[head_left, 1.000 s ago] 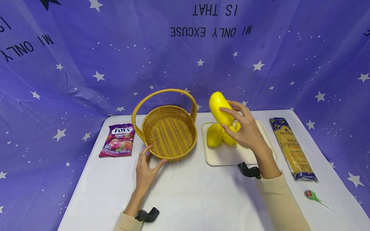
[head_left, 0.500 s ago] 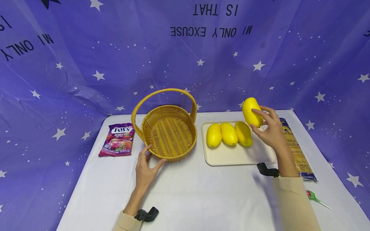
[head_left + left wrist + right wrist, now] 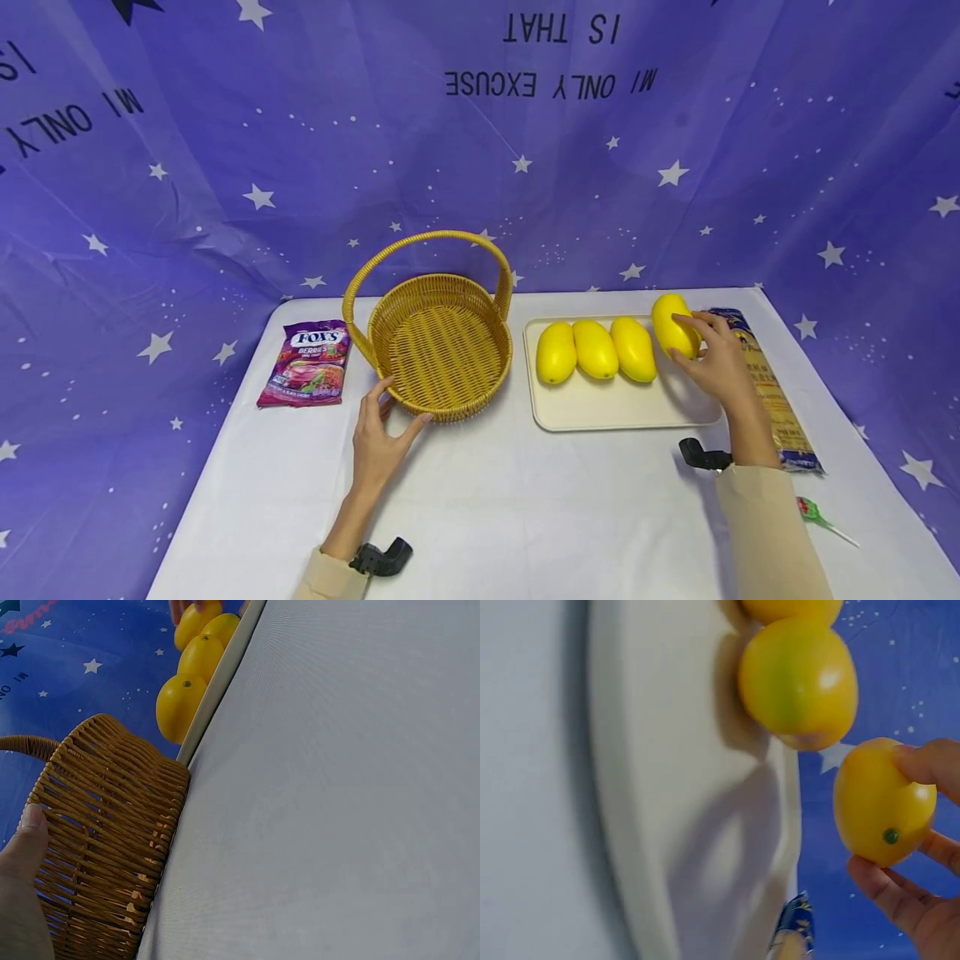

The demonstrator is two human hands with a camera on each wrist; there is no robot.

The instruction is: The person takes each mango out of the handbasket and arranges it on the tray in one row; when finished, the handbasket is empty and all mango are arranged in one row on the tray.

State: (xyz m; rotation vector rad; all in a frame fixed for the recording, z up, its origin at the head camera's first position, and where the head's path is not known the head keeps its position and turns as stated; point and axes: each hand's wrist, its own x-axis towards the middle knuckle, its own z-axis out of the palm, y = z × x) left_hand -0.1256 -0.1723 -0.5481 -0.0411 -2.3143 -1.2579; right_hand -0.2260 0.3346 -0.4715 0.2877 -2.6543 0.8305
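My right hand pinches a yellow mango between thumb and fingers, over the right end of a cream tray. In the right wrist view a gap and a shadow show between this mango and the tray. Three more mangoes lie side by side along the tray's left and middle. My left hand grips the near left rim of a round woven basket with a tall handle. Its thumb lies against the basket's outer wall in the left wrist view. Nothing lies inside the basket.
A purple Fox's candy bag lies left of the basket. Right of the tray is a long spaghetti packet, partly behind my right hand. A lollipop lies near my right sleeve. Purple starry cloth hangs behind the white table.
My right hand carries the mango from above the other mangoes rightward, then down close over the tray's right end. The left hand and basket stay in place.
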